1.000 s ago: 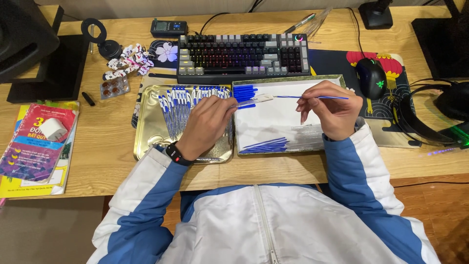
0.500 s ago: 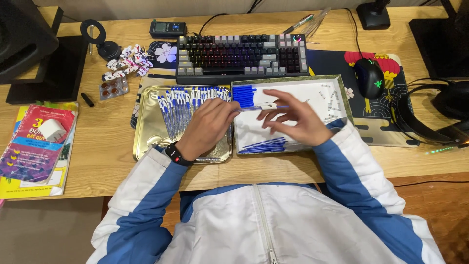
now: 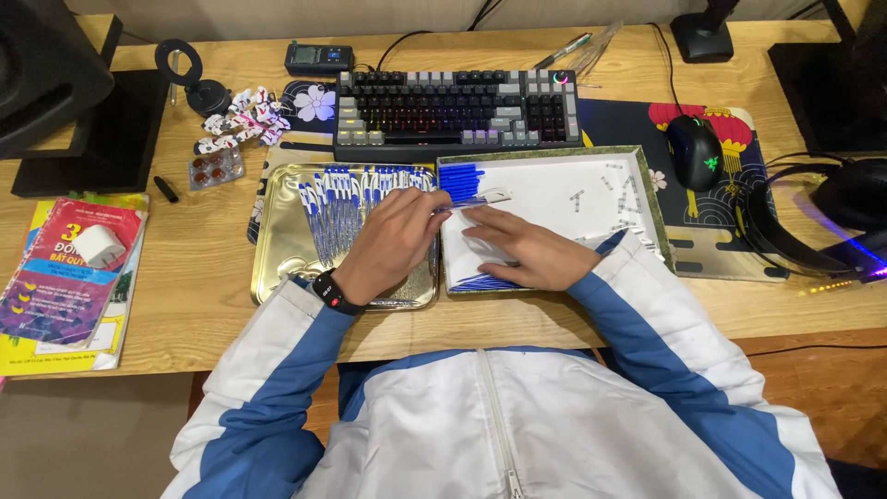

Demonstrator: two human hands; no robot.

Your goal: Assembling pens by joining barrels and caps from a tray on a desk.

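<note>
I am judging the pen assembly to be partway along: a row of finished blue-and-white pens [image 3: 346,208] is lying across the gold tray [image 3: 277,268], while a stack of blue caps [image 3: 459,180], a bundle of thin blue refills [image 3: 480,282] and scattered small springs [image 3: 621,189] are waiting in the white tray [image 3: 554,152] beside it, so plenty is left. I am seeing my left hand [image 3: 393,242] resting palm-down over the right end of the pen row, fingers loosely curled toward the seam between the trays; whether it is pinching a pen I cannot tell. My right hand [image 3: 528,249] is lying flat on the white tray's near left corner, fingers together and pointing left toward the caps, gripping nothing that shows.
</note>
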